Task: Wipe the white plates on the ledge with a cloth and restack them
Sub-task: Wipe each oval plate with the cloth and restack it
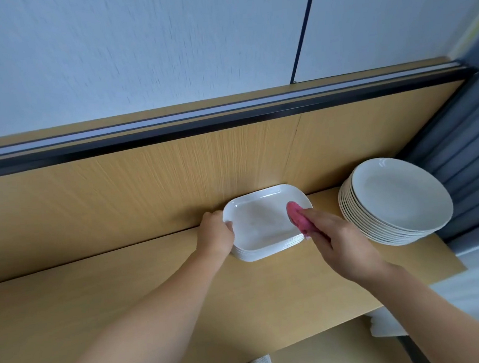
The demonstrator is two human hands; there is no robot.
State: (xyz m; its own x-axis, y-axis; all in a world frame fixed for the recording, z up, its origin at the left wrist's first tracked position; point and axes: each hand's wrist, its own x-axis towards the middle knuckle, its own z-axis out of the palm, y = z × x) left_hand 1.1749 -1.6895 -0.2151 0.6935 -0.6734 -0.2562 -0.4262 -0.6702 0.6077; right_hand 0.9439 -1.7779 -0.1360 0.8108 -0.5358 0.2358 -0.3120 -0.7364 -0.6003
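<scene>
A stack of white rectangular plates [265,228] with rounded corners and glossy raised rims sits on the pale wood-grain ledge [155,290], close against the matching back panel [146,189]. The left hand [215,232] grasps the stack's left edge, thumb curled over the top rim, while the right hand [339,242] holds a bunched pink cloth [297,215] against the top plate's right side. Just right of this stack stands a pile of round, shallow white plates [399,196]
</scene>
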